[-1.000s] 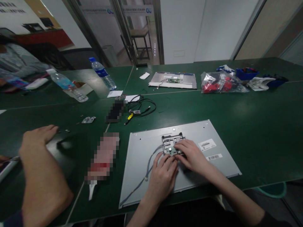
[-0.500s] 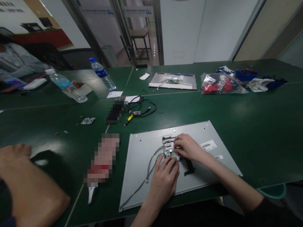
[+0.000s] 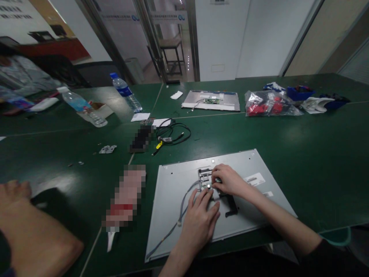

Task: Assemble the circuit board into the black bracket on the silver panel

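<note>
A grey metal-backed display panel (image 3: 170,192) lies flat on the table, with a small green circuit board (image 3: 208,187) near its middle. My right hand (image 3: 229,181) is at the board's right side, thumb and fingers closed about its edge, where a bit of green shows between them. My left hand (image 3: 200,215) rests on the panel, fingers stretched out and apart, the tips on the board's near edge. A grey-blue cable (image 3: 182,206) runs from the board area toward the panel's near left corner. Black strips (image 3: 231,206) frame the board. My fingers hide part of it.
Another person's arm (image 3: 37,234) leans on the table at left. A black cable (image 3: 184,132), two plastic bottles (image 3: 82,105), a second panel with a board (image 3: 227,100) and a clear bag of red parts (image 3: 263,107) lie farther back. Blurred-out items lie left of the panel.
The fingers of my left hand have shifted slightly on the board and spread a little. My right hand stays at the board's right edge. The whole view has tilted up slightly.
</note>
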Demonstrator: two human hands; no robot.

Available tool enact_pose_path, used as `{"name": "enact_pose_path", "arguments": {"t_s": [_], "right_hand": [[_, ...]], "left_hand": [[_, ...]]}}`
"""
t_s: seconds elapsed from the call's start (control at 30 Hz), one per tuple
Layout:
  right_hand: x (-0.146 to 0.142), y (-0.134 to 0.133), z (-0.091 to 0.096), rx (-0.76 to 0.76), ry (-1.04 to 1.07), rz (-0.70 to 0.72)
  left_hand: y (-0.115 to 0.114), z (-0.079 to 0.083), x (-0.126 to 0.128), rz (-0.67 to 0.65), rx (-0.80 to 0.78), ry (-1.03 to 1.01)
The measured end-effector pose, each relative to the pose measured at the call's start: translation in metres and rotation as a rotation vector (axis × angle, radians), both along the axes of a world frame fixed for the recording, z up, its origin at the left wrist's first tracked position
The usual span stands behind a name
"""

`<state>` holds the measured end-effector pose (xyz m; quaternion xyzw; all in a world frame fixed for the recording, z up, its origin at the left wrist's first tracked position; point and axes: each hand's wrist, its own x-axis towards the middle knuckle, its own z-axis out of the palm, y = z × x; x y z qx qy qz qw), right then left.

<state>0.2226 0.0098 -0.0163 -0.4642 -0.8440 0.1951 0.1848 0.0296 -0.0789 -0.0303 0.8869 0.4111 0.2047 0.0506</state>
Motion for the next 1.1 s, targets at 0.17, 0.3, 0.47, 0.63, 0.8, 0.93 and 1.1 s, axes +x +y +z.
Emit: {"name": "enact_pose_path", "arguments": {"t_s": [0.17,0.3,0.47,0.63,0.8,0.93,1.1], "right_hand": [[-0.002,-0.001,-0.001,0.002,0.016,-0.012],[0.0,-0.002,0.001,0.02,0.045,-0.029],[0.012,-0.007,0.005,0.037,0.086,-0.053],[0.025,-0.024,0.007,0.056,0.116,-0.009],[0.029,-0.043,0.006,0.051,0.11,0.012],[0.035,-0.057,0.001,0.047,0.134,-0.071],[0.055,-0.079,-0.012,0.086,0.205,-0.254]], "left_hand": [[0.005,0.011,0.0,-0.028,-0.064,0.03],[0.009,0.016,-0.001,-0.046,-0.086,0.044],[0.014,0.021,0.0,-0.064,-0.109,0.074],[0.018,0.03,0.002,-0.075,-0.152,0.106],[0.02,0.035,0.003,-0.094,-0.178,0.144],[0.025,0.041,0.006,-0.107,-0.184,0.166],[0.035,0.049,0.009,-0.136,-0.191,0.185]]}}
